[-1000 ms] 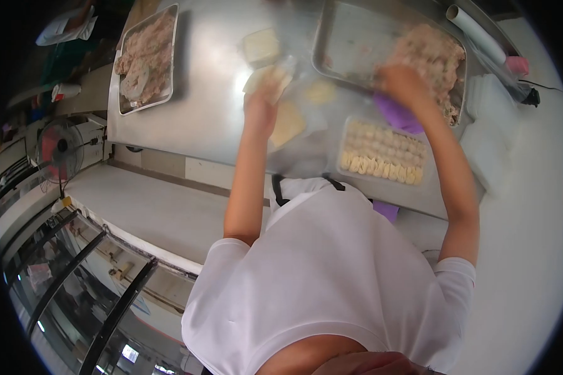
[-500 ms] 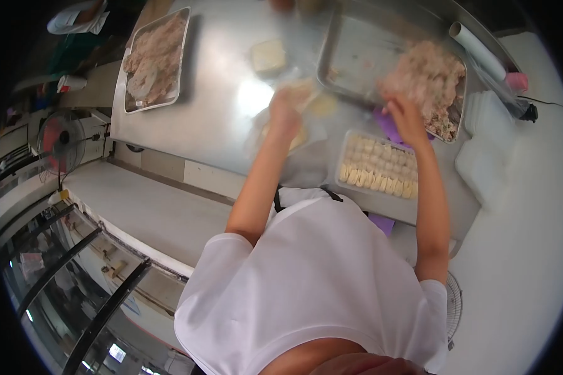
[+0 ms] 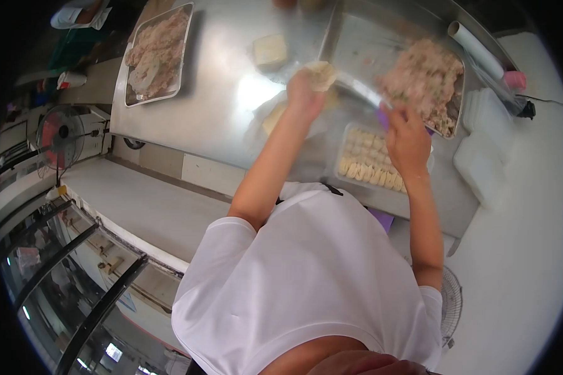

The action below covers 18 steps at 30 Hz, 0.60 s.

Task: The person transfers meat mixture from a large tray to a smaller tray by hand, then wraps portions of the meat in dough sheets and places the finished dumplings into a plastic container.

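My left hand [image 3: 305,95] holds a pale, round dumpling wrapper [image 3: 323,74] out over the near left corner of a metal tray. My right hand [image 3: 409,140] is closed around the handle of a flat metal spatula [image 3: 364,90], blurred by motion, whose blade points left toward the wrapper. Pinkish minced meat filling [image 3: 422,78] is heaped on the right side of the metal tray [image 3: 356,47]. Below my right hand, a clear plastic box [image 3: 342,177] contains rows of folded dumplings [image 3: 370,176]. Wrappers on plastic [image 3: 272,119] lie beneath my left forearm.
A block of wrappers [image 3: 270,51] rests on the steel table [image 3: 219,81]. Another meat-filled tray [image 3: 182,62] stands at the left. A roll of film [image 3: 477,49] and clear plastic containers [image 3: 481,156] lie at the right. Another person's arm [image 3: 87,14] shows top left.
My left hand has moved up and right, and a wrapper now shows clearly in it. My right hand has drawn back from the meat, bringing the spatula's blade toward the wrapper.
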Tool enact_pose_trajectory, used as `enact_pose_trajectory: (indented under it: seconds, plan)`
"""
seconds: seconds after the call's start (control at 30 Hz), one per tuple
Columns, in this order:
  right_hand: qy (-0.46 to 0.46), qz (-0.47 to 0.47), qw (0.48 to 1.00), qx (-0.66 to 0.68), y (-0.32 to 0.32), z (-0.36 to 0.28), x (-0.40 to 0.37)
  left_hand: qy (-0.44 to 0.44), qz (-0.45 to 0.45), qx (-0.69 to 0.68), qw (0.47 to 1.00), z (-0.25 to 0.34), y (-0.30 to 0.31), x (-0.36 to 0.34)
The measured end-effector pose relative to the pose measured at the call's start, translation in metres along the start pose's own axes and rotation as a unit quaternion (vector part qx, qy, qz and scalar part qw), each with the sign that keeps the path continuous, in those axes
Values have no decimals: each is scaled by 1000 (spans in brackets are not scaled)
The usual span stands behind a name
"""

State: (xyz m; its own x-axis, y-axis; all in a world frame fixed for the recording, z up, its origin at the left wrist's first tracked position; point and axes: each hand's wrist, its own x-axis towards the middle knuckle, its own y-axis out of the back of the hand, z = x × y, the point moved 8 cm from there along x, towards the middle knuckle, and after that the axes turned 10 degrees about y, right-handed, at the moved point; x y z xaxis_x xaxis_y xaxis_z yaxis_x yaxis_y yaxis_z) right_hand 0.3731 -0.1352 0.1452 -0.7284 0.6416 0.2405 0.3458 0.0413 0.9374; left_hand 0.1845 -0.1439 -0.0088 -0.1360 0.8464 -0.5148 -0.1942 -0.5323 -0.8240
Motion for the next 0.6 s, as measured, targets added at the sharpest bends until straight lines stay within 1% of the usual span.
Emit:
enact_pose_trajectory:
  seconds: [0.07,0.1,0.13,0.17,0.23,0.27,0.3,0.33,0.37,0.4,0.43,0.47,0.53,0.57,0.6]
  plan:
    - [47,61,996,45,11,-12,4,8,-18,11,1000,0,0,-4]
    - [43,62,996,43,8,-10,3,37,-61,6,997,-4,-16,-14]
    - [61,47,996,34,0,-11,3,65,-104,2,992,-6,-30,-24]
    - [79,32,996,25,-4,-12,3,67,-106,4,992,-4,-37,-33]
    - [82,38,995,48,10,-13,6,44,-215,49,974,4,-59,-55]
    - [84,41,993,72,17,-14,6,43,-213,47,975,5,-51,-60]
    - [84,39,993,74,22,-12,5,-48,-225,222,947,11,-50,-70]
    - [93,53,983,150,28,-10,4,-138,-231,388,882,15,-54,-80]
    - [101,67,967,226,34,-8,2,-138,-231,387,882,20,-52,-80]
    - [102,65,967,226,37,-8,0,-170,-209,554,788,22,-62,-85]
    - [111,63,965,228,39,-11,-3,-194,-179,701,663,21,-70,-88]
    - [119,62,964,231,40,-13,-6,-192,-176,702,663,23,-76,-87]
    - [127,50,965,224,35,-15,-14,-226,-269,655,669,18,-96,-91]
    - [139,41,966,212,31,-16,-17,-222,-269,658,667,16,-93,-84]
    - [135,44,966,216,30,-13,-20,-242,-268,677,641,14,-93,-82]
